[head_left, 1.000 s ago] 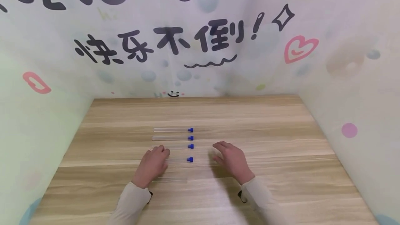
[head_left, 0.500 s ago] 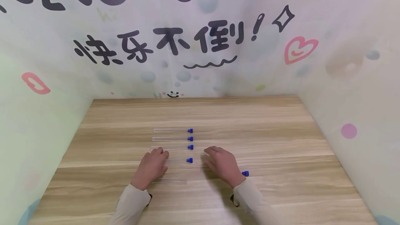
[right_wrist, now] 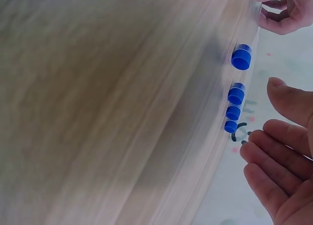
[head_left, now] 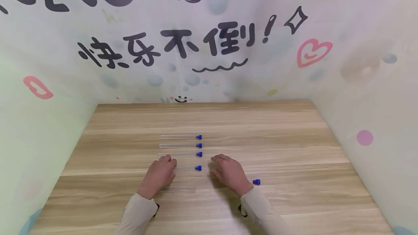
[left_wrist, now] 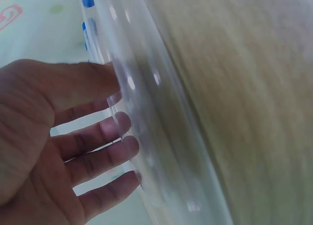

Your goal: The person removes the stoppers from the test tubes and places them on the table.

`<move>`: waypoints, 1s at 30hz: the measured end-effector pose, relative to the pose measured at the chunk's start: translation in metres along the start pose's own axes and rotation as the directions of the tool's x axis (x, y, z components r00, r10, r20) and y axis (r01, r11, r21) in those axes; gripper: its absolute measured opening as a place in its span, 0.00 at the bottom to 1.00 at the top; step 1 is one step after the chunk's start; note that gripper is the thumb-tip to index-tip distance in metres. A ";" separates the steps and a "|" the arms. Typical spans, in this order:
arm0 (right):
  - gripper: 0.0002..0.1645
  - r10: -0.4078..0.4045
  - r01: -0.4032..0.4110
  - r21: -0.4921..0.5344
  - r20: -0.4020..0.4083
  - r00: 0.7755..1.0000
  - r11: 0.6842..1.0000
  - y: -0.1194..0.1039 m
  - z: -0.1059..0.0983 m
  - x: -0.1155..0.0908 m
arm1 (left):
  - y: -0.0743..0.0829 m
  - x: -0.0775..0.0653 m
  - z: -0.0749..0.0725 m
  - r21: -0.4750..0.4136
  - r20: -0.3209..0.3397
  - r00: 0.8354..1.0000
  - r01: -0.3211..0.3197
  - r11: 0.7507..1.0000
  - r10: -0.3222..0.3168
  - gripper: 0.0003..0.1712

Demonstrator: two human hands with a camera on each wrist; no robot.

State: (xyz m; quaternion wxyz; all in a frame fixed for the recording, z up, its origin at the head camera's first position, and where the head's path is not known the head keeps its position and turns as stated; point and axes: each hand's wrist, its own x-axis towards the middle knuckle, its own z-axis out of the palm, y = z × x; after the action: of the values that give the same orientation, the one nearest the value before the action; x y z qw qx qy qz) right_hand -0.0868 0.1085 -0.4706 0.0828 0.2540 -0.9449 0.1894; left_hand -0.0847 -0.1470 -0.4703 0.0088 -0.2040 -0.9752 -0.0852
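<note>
My left hand [head_left: 158, 177] rests low over the left part of the fourth clear test tube [head_left: 186, 168] from the back, hiding its left end. Its fingers look relaxed and slightly spread in the left wrist view; a pinch does not show. That tube has a blue cap [head_left: 198, 168] at its right end. Just right of this cap hovers my right hand [head_left: 230, 173], fingers loosely bent with nothing between them. Nearer lies a test tube [head_left: 181, 190] with no cap visible on it, its left end hidden by the left hand. A loose blue cap [head_left: 257, 181] lies beside my right wrist.
Beyond the hands lie more blue-capped test tubes: the farthest tube [head_left: 179, 137], a second tube [head_left: 177, 145] and a third tube [head_left: 183, 155], roughly parallel. The wooden table [head_left: 294, 137] meets printed walls [head_left: 209, 82] at the back and sides.
My right hand has moved left, toward the fourth tube's cap, uncovering the loose blue cap near its wrist. My left hand has stayed almost still.
</note>
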 end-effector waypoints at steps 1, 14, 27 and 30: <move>0.21 0.002 -0.002 0.006 0.005 1.000 1.000 0.000 0.000 0.000 | 0.001 0.000 0.000 0.002 -0.005 1.000 -0.004 1.000 0.004 0.10; 0.21 0.027 -0.028 0.018 0.030 0.999 0.999 0.000 -0.003 0.001 | 0.002 0.000 0.003 0.007 -0.028 0.999 -0.016 1.000 0.017 0.10; 0.21 0.029 -0.030 0.024 0.037 0.999 0.999 -0.001 -0.003 0.000 | 0.008 0.004 0.003 0.041 0.009 0.999 -0.031 0.999 0.031 0.09; 0.21 0.029 -0.031 0.027 0.044 0.999 0.999 -0.001 -0.004 0.000 | 0.012 0.006 0.001 0.047 0.003 0.999 -0.035 0.998 0.035 0.09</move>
State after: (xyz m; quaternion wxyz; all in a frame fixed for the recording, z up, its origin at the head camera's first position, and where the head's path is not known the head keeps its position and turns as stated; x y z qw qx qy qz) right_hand -0.0863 0.1089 -0.4666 0.0560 0.2449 -0.9474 0.1981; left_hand -0.0852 -0.1340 -0.4695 0.0138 -0.2208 -0.9733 -0.0620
